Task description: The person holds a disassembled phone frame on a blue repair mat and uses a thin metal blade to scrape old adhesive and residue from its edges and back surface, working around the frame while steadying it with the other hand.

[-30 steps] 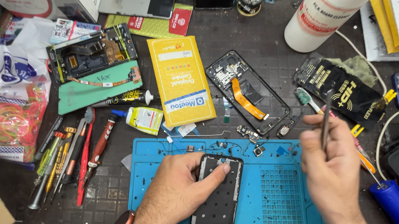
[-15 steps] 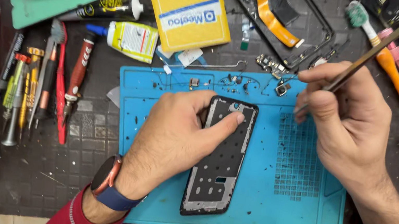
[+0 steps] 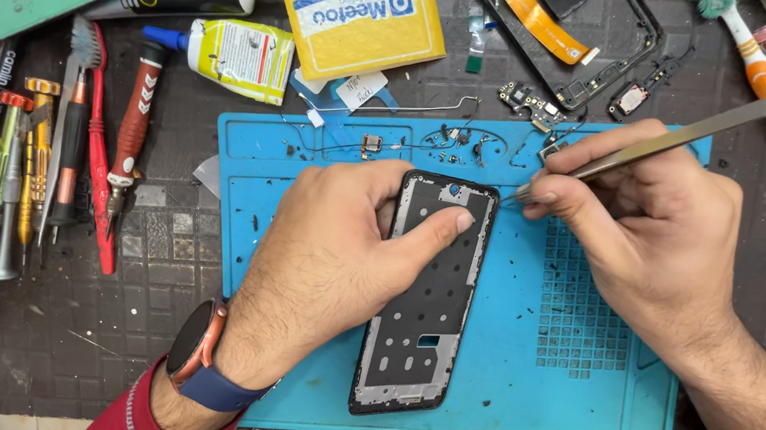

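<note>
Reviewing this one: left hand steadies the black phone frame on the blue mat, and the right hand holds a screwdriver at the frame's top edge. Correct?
Not quite. In the head view the right hand holds metal tweezers, not a screwdriver. The rest stands: the left hand steadies the black phone frame on the blue mat.

Dark, scuffed, cluttered workbench (image 3: pixel 84 322)
</note>
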Demonstrator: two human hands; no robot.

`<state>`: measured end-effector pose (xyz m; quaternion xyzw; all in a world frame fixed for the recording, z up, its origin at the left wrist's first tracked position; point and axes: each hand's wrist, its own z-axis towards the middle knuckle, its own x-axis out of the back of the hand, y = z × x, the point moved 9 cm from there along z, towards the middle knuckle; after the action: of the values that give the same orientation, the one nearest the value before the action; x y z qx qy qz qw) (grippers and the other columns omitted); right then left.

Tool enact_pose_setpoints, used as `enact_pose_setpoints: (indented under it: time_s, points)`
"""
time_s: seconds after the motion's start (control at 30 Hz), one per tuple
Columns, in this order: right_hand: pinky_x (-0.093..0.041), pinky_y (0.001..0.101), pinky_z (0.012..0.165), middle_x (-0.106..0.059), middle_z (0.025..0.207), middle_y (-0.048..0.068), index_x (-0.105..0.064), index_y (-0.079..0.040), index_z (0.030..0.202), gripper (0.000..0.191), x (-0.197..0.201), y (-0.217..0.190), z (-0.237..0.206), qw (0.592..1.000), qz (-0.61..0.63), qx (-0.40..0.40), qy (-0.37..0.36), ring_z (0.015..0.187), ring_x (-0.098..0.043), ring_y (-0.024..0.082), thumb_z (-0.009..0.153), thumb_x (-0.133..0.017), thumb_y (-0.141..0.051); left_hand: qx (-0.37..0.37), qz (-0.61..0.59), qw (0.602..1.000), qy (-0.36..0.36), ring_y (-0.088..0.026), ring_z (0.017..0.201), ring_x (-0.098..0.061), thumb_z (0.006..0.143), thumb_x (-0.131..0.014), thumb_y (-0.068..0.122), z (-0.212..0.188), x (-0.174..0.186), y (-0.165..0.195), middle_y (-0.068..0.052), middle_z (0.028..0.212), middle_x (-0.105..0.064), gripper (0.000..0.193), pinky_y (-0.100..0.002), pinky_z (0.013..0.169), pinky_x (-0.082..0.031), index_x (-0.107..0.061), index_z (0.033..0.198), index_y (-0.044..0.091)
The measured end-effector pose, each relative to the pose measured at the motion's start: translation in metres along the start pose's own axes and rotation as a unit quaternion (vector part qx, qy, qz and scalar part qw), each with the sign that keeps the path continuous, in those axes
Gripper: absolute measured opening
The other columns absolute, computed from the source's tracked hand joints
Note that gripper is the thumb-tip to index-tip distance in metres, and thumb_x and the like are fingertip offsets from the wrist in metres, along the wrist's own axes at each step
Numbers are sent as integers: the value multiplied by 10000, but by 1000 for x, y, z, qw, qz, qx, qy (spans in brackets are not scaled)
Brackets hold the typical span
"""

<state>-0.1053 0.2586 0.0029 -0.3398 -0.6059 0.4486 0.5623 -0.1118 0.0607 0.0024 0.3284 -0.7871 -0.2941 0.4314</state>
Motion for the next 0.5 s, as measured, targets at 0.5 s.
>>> enact_pose_setpoints:
  time_s: [0.5]
  points:
    - [-623, 240, 687, -760, 907, 88, -661, 25, 985, 121, -6, -14, -1, 988, -139, 54, -27, 828, -780, 138, 960, -767, -28, -21, -43, 999, 8, -91, 496, -708, 833, -768, 323, 1, -3, -4, -31, 601, -746, 267, -284, 451, -516, -766, 872, 59]
